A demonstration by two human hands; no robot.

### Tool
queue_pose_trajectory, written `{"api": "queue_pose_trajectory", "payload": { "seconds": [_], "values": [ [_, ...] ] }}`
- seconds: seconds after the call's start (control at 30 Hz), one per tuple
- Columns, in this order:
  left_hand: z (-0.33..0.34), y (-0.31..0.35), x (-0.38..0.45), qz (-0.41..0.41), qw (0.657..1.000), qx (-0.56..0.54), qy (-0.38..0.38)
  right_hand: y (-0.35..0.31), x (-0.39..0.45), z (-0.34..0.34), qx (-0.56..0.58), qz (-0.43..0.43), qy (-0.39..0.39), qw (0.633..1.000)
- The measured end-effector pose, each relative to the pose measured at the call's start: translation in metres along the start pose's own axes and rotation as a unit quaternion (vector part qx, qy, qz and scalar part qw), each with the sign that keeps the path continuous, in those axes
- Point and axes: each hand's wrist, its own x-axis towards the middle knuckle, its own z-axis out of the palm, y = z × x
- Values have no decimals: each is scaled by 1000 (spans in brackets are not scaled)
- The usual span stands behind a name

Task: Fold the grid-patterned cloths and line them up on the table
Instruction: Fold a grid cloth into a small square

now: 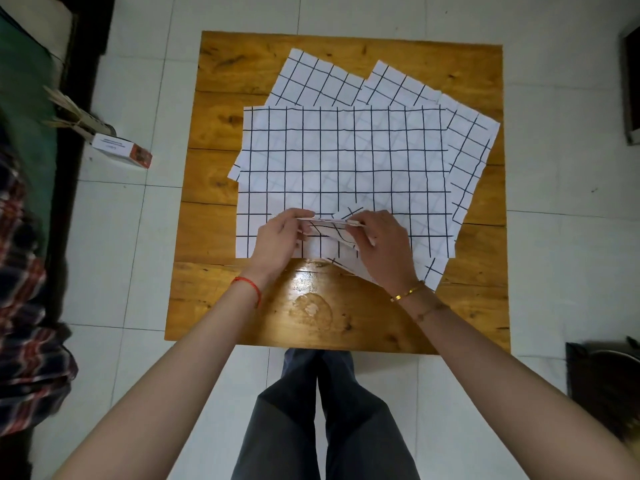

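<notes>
White floor tiles point(138, 237) surround the square wooden table point(214, 216) I stand at, its planks running left to right and its near edge glossy with a ring-shaped stain point(311, 308). On it lies a fanned pile of white cloths with black grids: the top cloth point(346, 161) sits flat and square to the table, its longer side running left to right, while the cloths under it point(311, 77) splay out toward the far right corner, tilted clockwise. At the top cloth's near edge I hold a small folded cloth point(329, 232), its long axis left to right, raised just above the pile; my left hand point(280, 240) pinches its left end and my right hand point(381, 244) grips its right end, fingers curled over the fold, the two hands close together. On the floor to the left lie a small box point(121, 154) and a bundle of sticks point(76, 112), beside dark furniture and a plaid fabric point(27, 323).
</notes>
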Motion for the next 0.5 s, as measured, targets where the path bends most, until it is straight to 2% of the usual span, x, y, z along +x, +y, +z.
{"api": "queue_pose_trajectory", "payload": {
  "seconds": [0.07,0.13,0.2,0.37,0.43,0.5],
  "values": [
    [-5,2,0,51,992,116,16,2,7,-9,42,26,11,999],
    [-12,1,2,113,964,238,40,4,12,-20,102,67,17,992],
    [-17,4,5,136,945,292,60,8,17,-29,141,119,6,983],
    [-33,24,3,185,946,258,67,12,21,-56,235,178,-54,954],
    [-39,36,-5,206,952,221,46,10,20,-69,270,190,-73,941],
    [-46,50,-14,197,964,176,-8,7,18,-81,301,200,-94,928]
  ]
}}
